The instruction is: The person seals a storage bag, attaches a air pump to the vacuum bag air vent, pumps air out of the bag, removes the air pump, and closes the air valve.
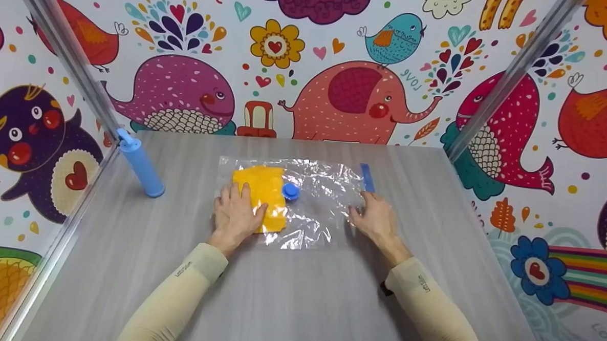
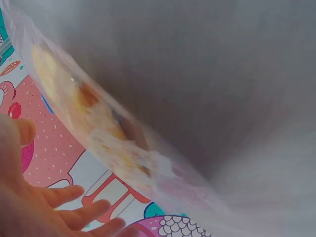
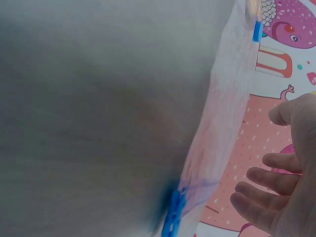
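A clear plastic vacuum bag with a round blue valve lies flat on the table. Folded yellow cloth fills its left part. My left hand rests over the cloth's left side, fingers spread. The left wrist view shows the bag edge-on beside the hand. At the bag's right edge is my right hand, its thumb and fingers apart; whether it touches the film I cannot tell. A blue strip lies along that edge, just beyond the fingers, and appears as a blue piece in the right wrist view.
A blue hand pump stands at the table's left side. The grey wood-grain table meets a wall printed with cartoon animals at the back. Metal posts rise at both far corners.
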Motion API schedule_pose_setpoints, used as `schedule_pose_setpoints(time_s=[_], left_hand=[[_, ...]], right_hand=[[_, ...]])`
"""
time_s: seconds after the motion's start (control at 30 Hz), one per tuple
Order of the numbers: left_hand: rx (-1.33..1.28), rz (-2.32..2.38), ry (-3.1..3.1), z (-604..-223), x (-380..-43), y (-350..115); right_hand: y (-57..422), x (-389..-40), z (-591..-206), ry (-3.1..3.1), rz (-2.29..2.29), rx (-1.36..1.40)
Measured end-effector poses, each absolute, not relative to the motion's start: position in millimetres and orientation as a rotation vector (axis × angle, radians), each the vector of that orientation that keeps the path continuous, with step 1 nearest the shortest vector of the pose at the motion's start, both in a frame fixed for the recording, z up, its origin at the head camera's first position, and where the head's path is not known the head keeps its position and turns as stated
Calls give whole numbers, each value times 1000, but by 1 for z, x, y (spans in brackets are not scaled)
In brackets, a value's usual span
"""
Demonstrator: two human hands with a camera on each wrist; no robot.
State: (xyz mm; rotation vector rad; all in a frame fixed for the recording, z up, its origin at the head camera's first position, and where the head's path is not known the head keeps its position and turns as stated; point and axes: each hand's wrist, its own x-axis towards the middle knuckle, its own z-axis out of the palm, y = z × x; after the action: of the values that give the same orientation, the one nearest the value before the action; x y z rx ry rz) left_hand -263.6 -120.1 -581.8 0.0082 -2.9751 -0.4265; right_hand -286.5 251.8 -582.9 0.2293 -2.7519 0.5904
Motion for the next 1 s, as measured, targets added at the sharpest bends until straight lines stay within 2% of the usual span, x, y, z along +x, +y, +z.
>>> schedule_pose_setpoints(time_s=[0.57, 1.0], left_hand=[[168, -473, -3003, -593, -265, -147], [202, -544, -3074, -592, -263, -150]], right_hand=[[274, -293, -595, -2831, 533, 77], [277, -292, -595, -2979, 501, -73]])
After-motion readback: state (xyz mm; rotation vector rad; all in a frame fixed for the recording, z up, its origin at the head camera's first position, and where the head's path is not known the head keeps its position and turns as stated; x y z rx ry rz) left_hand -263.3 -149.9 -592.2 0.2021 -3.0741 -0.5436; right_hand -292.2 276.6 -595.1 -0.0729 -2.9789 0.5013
